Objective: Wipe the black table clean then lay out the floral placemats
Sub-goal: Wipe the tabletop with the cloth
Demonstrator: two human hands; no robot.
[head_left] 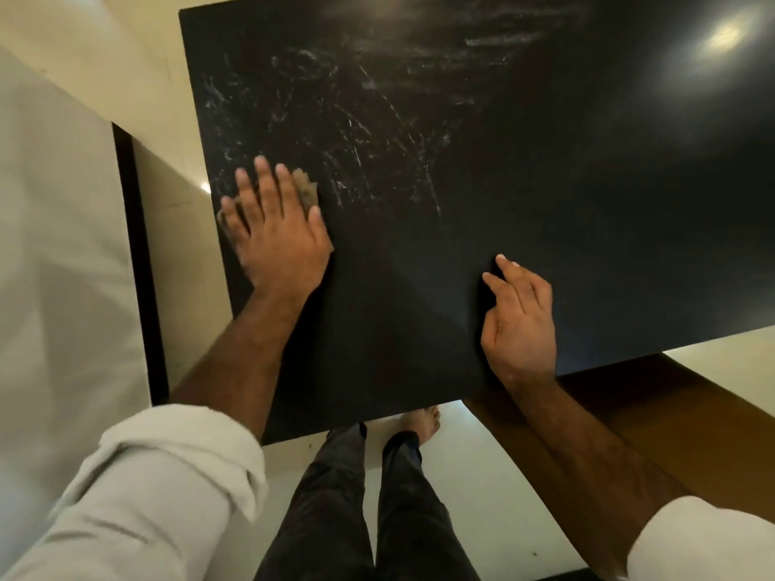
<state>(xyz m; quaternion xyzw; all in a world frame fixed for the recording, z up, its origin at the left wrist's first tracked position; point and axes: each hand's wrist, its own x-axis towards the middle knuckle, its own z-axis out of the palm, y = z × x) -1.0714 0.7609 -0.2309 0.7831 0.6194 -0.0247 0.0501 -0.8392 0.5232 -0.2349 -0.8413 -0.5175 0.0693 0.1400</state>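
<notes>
black and glossy, the square table top [524,203] filled most of the head view, with whitish smears and streaks spread over its left and far middle part and a lamp glare near the far right corner. the left hand [276,232] lay flat, fingers spread, pressing a small crumpled beige cloth [306,188] against the surface close to the table's left edge; the cloth showed only past the fingers and at the little-finger side, so it was pinned under the palm rather than clenched. the right hand [520,320] rested near the front edge, loosely curled, two fingertips touching the top, holding nothing. rolled pale sleeves [176,467] covered both upper forearms, and dark trousers [356,505] and a bare foot [421,421] showed below the table's front edge over pale floor tiles [482,475]. the wiping step looked to be in hand and not far along, since the smears just beyond the cloth were untouched. the next move seemed to call for firm, overlapping strokes away and to the right through the streaked patch, with the free hand steadying the top. no floral placemats were in view, so where they lay could not be told.
</notes>
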